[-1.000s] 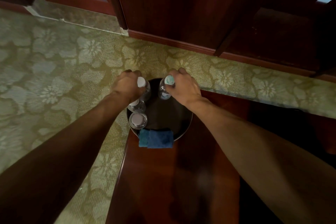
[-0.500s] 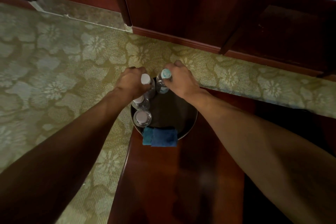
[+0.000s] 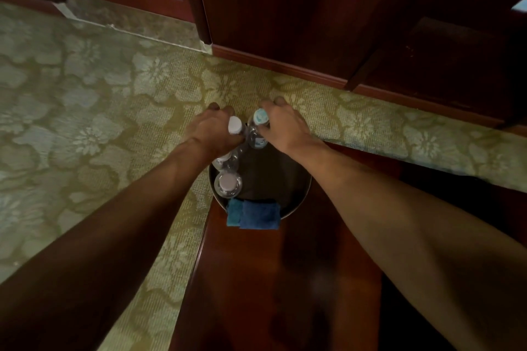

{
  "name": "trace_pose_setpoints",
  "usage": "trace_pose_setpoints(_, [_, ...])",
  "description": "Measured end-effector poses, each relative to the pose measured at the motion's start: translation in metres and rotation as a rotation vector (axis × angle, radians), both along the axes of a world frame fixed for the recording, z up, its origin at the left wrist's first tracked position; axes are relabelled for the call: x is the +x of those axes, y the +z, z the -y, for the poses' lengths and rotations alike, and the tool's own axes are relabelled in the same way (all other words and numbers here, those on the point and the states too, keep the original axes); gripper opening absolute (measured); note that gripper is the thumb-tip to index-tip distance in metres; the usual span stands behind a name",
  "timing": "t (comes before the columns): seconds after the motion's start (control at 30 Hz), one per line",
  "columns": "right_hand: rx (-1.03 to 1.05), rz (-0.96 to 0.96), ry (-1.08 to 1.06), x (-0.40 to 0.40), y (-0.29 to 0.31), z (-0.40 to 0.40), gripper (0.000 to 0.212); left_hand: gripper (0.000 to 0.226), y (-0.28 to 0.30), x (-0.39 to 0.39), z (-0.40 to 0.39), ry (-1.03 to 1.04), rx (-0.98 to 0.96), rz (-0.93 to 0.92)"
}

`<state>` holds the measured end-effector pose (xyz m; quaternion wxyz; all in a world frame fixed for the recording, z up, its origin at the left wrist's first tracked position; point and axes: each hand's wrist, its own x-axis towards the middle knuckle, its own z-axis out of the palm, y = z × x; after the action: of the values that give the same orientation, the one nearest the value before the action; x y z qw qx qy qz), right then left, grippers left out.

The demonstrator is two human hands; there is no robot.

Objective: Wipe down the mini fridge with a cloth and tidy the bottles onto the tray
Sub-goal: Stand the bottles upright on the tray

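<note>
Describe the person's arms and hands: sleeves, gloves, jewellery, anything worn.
Both forearms are bare right up to the frame edge; no sleeve shows. The left hand and right hand wear no gloves. No watch, bracelet or ring is visible, though the dim light could hide small items.

Dark wooden tabletop [image 3: 285, 279] — round tray [image 3: 302, 196] at its far corner
</note>
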<state>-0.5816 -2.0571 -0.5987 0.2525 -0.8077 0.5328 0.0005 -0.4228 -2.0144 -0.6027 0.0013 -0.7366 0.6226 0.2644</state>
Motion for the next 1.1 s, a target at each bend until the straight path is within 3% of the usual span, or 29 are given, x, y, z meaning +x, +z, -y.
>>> trace_pose_setpoints(0.27, [-0.014,-0.039,-0.062,-0.015,0.035,-0.017,0.045,0.075,0.033,-0.002,-0.018,0.002,-0.087,-0.065])
trace_pose_setpoints(0.5, [-0.001,-0.049,-0.148,-0.028,0.109,-0.058,0.038,0.064,0.109,-0.017,-0.045,-0.029,-0.124,-0.055])
trace_pose_setpoints(0.67, [-0.059,-0.073,-0.19,-0.044,0.177,-0.099,0.036,0.039,0.18,-0.037,-0.078,-0.04,-0.205,-0.096])
trace_pose_setpoints(0.73, [-0.102,-0.127,-0.207,-0.052,0.204,-0.113,0.028,0.038,0.207,-0.048,-0.092,-0.049,-0.249,-0.119])
trace_pose_setpoints(0.87, [-0.189,-0.19,-0.231,-0.076,0.258,-0.147,0.03,0.032,0.257,-0.077,-0.115,-0.133,-0.3,-0.099])
trace_pose_setpoints(1.1, [-0.371,-0.143,-0.364,-0.14,0.346,-0.211,0.035,0.036,0.339,-0.136,-0.161,-0.224,-0.466,-0.065])
